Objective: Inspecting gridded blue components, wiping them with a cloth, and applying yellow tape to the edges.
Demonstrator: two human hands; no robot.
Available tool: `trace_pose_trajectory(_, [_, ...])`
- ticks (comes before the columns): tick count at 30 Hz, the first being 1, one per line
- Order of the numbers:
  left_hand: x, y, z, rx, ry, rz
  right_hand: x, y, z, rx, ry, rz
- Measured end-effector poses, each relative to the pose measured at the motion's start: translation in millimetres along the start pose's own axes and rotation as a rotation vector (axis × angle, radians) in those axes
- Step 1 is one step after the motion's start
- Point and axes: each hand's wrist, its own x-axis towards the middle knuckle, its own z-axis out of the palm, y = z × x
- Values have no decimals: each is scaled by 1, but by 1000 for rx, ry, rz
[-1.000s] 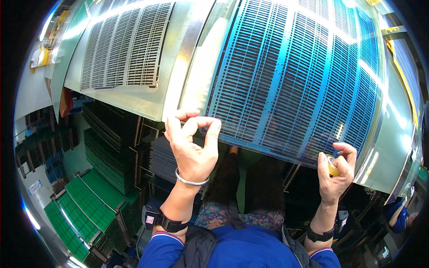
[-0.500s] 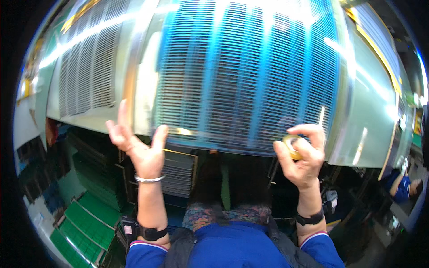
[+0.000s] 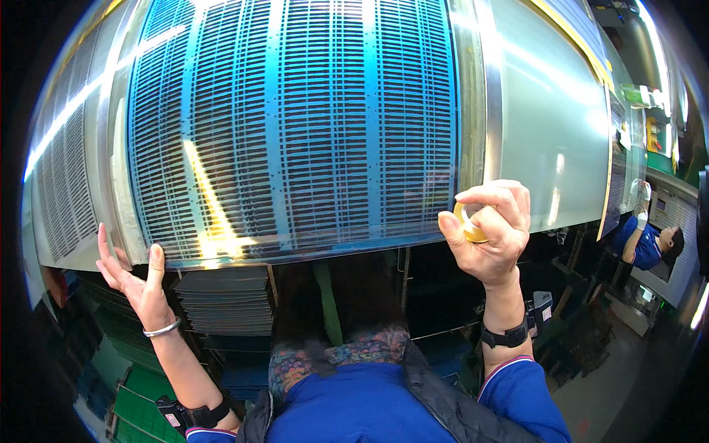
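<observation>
A broad, glossy sheet with blue strips [image 3: 275, 148] and rows of dark slots lies in front of me on a pale work surface. At its near left corner is my left hand [image 3: 140, 288], fingers spread and thumb raised, with nothing in it. Whether it touches the edge I cannot tell. A small roll of yellowish tape [image 3: 473, 235] is gripped between the thumb and curled fingers of my right hand [image 3: 493, 229], beside the near right corner of the sheet.
A clear film edge [image 3: 332, 246] runs along the sheet's near side. Below the surface stand stacked dark panels [image 3: 225, 303] and green panels [image 3: 140, 406]. At the far right a person [image 3: 646, 244] in blue works. Another slotted panel [image 3: 63, 192] lies at left.
The view has swung right, so the sheet sits further left in the picture. My left hand has moved left in the picture with the sheet's corner. My right hand still holds the tape roll.
</observation>
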Motion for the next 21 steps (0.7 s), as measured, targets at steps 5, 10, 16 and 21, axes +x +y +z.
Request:
trace_pose_trajectory(5, [1, -1, -2, 40, -18, 33, -7, 7, -5, -25, -18, 33])
trace_pose_trajectory(10, [1, 0, -2, 46, -7, 23, -11, 10, -5, -56, -22, 30])
trace_pose_trajectory(16, [-2, 2, -2, 50, -21, 20, -20, 8, 6, -129, 2, 3])
trace_pose_trajectory(21, [-3, -1, -1, 85, 33, 10, -30, -4, 17, -211, 48, 9])
